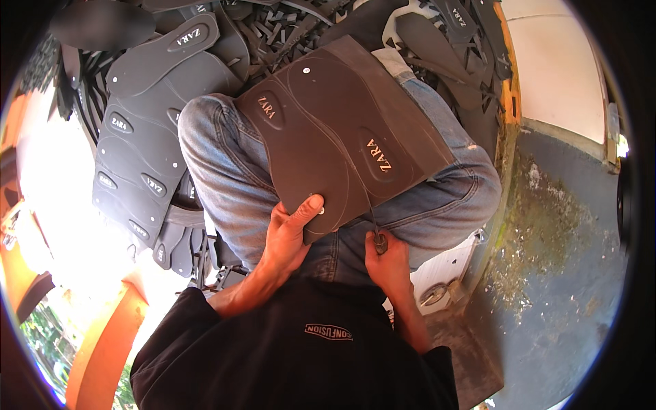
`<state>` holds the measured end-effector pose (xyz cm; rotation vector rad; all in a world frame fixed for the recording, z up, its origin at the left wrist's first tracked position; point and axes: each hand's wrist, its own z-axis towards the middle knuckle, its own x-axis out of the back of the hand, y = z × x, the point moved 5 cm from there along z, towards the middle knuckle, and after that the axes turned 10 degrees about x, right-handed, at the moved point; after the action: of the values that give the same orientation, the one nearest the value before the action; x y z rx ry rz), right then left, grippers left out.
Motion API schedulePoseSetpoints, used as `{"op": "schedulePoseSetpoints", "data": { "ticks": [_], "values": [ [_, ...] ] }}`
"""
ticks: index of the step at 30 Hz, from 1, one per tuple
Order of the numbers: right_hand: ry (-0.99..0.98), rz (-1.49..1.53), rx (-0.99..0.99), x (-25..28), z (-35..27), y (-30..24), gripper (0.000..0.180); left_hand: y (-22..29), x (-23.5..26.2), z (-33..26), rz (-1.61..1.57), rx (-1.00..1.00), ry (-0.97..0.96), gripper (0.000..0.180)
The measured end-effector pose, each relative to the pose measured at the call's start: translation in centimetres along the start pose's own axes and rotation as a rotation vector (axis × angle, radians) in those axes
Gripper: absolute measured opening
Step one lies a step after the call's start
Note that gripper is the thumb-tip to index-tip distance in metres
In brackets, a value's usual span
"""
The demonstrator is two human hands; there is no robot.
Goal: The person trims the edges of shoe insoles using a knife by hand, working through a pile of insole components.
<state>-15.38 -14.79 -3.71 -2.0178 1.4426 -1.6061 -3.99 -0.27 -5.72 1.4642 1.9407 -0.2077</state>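
Across my jeans-clad legs lies a dark rubber sole sheet (321,126), marked with curved sandal-sole outlines and raised oval pads with pale lettering. My left hand (283,239) grips its near left corner, thumb on top beside a small white dot and fingers underneath. Close to the sheet's near edge, my right hand (391,265) is closed around the dark round handle of a thin-bladed knife (380,242). The slim blade points away from me and reaches the sheet's edge, in line with a sole outline. Whether its tip goes into the rubber is too small to tell.
Similar sole sheets (140,147) lie overlapping on my left. Beyond my legs spreads a heap of dark rubber scraps (277,37). A yellow-orange edge (511,89) runs along the right, beside a stained blue-grey floor (574,273). An orange post (106,345) stands lower left.
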Motion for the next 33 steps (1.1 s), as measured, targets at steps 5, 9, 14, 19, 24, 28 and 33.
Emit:
{"op": "schedulePoseSetpoints", "data": {
  "ticks": [5, 9, 14, 19, 24, 28, 33],
  "values": [
    [-0.008, -0.049, -0.053, -0.8, 1.5, -0.5, 0.027, 0.1, 0.1, 0.1, 0.001, 0.002, 0.008, 0.012],
    [-0.036, -0.049, -0.058, -1.3, 3.1, -1.0, 0.016, 0.1, 0.4, 0.0, -0.045, 0.009, -0.051, 0.015],
    [-0.121, -0.086, 0.080, -2.4, 4.8, -1.1, 0.016, 0.1, 1.3, -0.3, -0.070, 0.031, -0.074, 0.019],
    [-0.094, -0.021, 0.407, -2.6, 6.8, -2.8, 0.028, 0.1, 1.9, -0.4, -0.063, 0.036, -0.058, 0.021],
    [-0.129, -0.113, 0.536, -3.2, 8.0, -1.8, 0.031, 0.0, 2.5, -0.4, -0.054, 0.015, -0.058, 0.019],
    [-0.067, -0.259, 0.689, -3.3, 8.9, -2.0, 0.029, 0.2, 2.1, -0.5, -0.044, 0.030, -0.110, 0.019],
    [-0.051, -0.298, 0.742, -3.6, 10.6, -2.6, 0.028, 0.1, 2.2, -0.5, -0.046, 0.034, -0.086, 0.017]
  ]
}}
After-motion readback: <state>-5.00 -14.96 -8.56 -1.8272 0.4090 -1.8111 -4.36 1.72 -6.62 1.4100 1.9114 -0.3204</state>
